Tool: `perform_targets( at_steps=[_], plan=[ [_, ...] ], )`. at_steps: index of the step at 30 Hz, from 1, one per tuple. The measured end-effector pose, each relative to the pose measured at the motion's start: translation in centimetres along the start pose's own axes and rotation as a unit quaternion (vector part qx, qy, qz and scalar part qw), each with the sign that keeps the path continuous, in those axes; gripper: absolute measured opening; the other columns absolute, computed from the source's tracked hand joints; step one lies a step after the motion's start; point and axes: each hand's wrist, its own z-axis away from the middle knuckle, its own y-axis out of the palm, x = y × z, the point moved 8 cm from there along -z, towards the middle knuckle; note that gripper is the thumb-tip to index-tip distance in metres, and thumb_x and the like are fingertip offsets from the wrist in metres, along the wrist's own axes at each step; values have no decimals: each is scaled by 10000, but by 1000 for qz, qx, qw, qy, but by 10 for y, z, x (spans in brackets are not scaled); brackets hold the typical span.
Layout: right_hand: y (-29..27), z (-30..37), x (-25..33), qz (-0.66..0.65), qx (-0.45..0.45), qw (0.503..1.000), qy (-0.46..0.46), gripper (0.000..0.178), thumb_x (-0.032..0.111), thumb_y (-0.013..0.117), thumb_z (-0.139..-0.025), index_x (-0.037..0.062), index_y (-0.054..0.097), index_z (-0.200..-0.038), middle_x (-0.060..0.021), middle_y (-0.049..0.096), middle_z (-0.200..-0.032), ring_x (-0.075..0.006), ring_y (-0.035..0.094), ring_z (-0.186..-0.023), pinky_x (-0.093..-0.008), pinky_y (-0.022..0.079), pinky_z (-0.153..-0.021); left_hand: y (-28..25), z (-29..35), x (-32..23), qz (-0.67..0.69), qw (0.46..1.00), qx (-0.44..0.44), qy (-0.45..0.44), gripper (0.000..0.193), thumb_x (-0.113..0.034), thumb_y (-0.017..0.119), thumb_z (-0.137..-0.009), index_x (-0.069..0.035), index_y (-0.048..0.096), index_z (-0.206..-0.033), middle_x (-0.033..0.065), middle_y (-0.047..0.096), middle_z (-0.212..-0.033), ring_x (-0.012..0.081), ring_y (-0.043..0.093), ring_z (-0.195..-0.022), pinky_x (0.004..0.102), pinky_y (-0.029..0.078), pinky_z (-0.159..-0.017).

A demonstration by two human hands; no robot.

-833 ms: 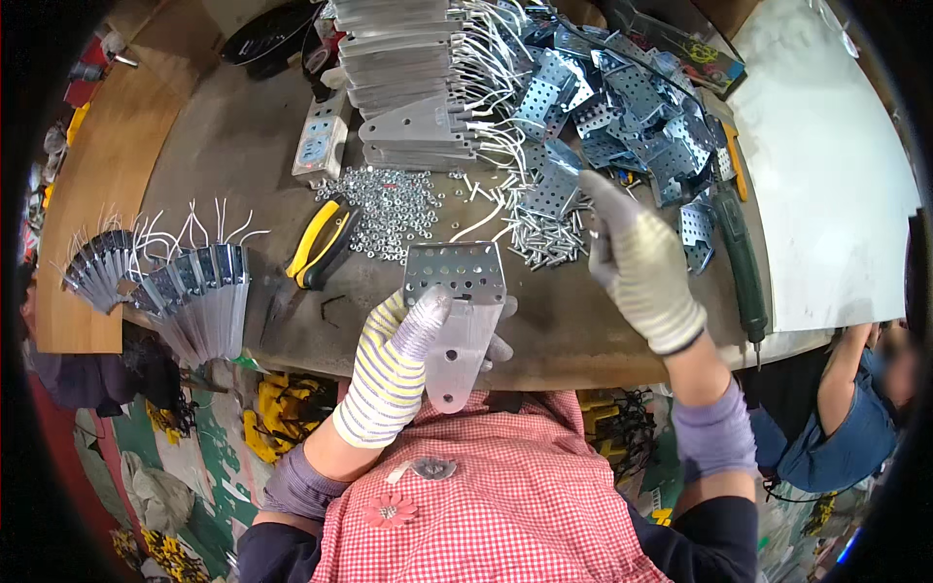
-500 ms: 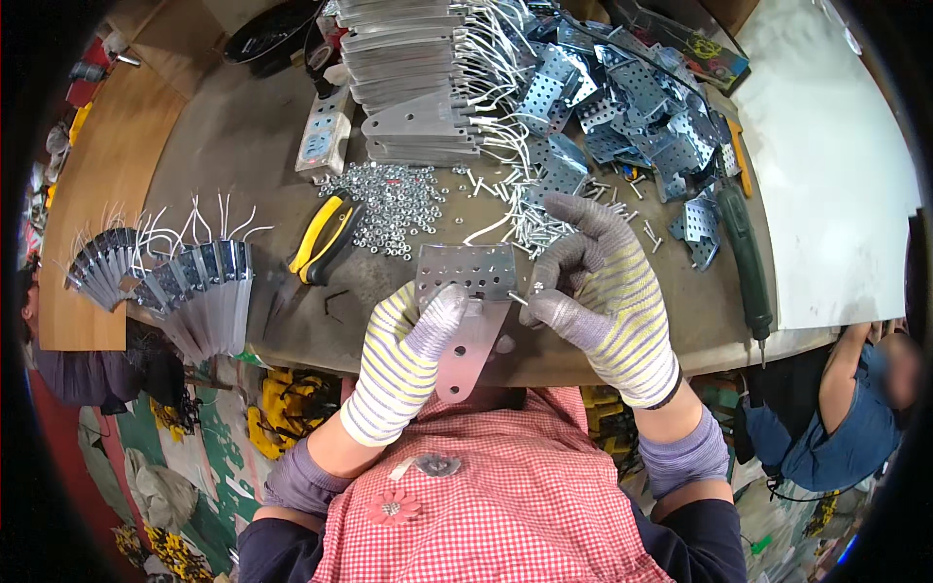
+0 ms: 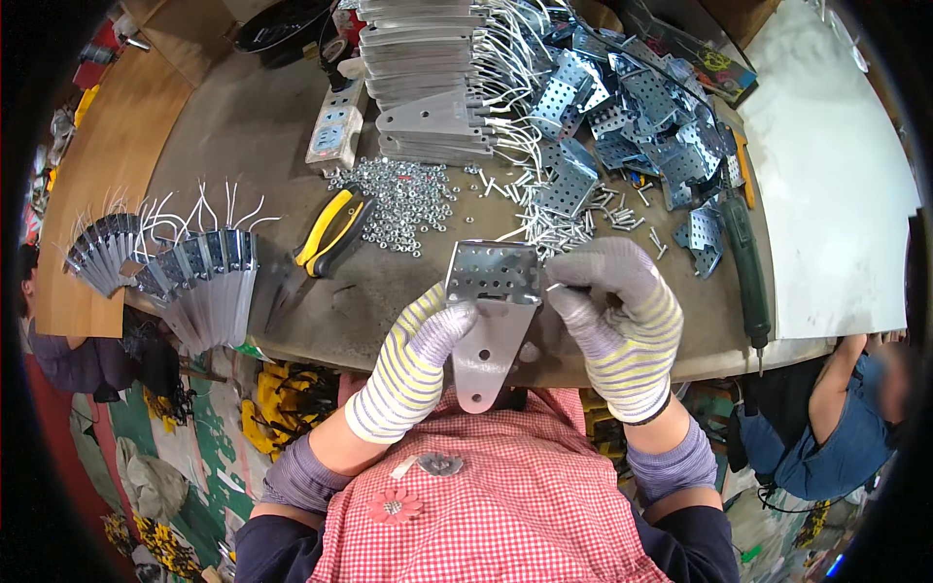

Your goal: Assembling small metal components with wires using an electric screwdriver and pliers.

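Both my hands wear striped, grey-palmed work gloves. My left hand (image 3: 413,364) grips a perforated metal bracket (image 3: 494,267) by its left side, thumb across the front. Below the bracket hangs a tapered grey plate (image 3: 481,364) with holes along it, its narrow end toward my apron. To the right, my right hand (image 3: 627,325) pinches a small screw (image 3: 555,287) between thumb and forefinger. The screw's tip points toward the bracket's right edge, a little apart from it. Beyond the bracket lies a pile of loose screws (image 3: 559,233).
Nuts (image 3: 394,199) and yellow-black pliers (image 3: 326,233) lie left of centre. Tapered plates with white wires (image 3: 428,63) are stacked at the back, beside heaped brackets (image 3: 661,117). A power screwdriver (image 3: 744,267) lies right. Wired pieces (image 3: 204,287) fan out left, near a power strip (image 3: 336,126).
My left hand has shifted the bracket and plate slightly right. My right forefinger has curled down, and the screw now sits farther from the bracket. The whole view has shifted a little.
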Motion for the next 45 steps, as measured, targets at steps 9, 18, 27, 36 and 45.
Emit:
perform_targets(
  at_steps=[9,18,27,36,45],
  plan=[
    [26,-8,23,190,2,963,-190,188,252,737,-731,109,654,-821,-113,620,-1142,-341,531,-1109,-421,445,-912,-9,2,7,-167,983,-6,73,346,-212,529,-974,2,513,-1246,24,609,-1080,80,549,-997,226,449,-863],
    [31,-4,29,241,-1,941,-237,248,179,718,-588,131,633,-816,-81,623,-1123,-317,567,-1047,-448,457,-879,-1,2,17,-97,994,21,50,415,-215,509,-974,6,437,-1317,48,567,-1186,104,528,-1094,250,423,-937],
    [19,16,-2,79,-36,993,-78,521,250,680,-800,129,571,-1295,-251,355,-1446,-431,288,-1366,-465,312,-1088,33,-26,-2,-262,963,67,1,605,-356,580,-924,50,393,-1332,98,567,-1010,152,564,-927,276,469,-824],
    [-10,33,-79,-521,-218,811,152,663,161,570,-873,30,268,-1449,-149,411,-1395,-285,393,-1313,-416,341,-1105,85,-153,-119,-842,374,-178,346,357,-405,668,-789,-55,658,-861,131,642,-851,280,643,-777,403,523,-680],
    [-5,30,-75,-464,-145,854,185,601,136,655,-822,65,379,-1350,-137,564,-1169,-236,607,-979,-322,521,-753,82,-92,-134,-657,434,-178,590,140,-125,652,-819,-50,625,-935,115,642,-897,265,633,-805,368,509,-704]
  ],
)
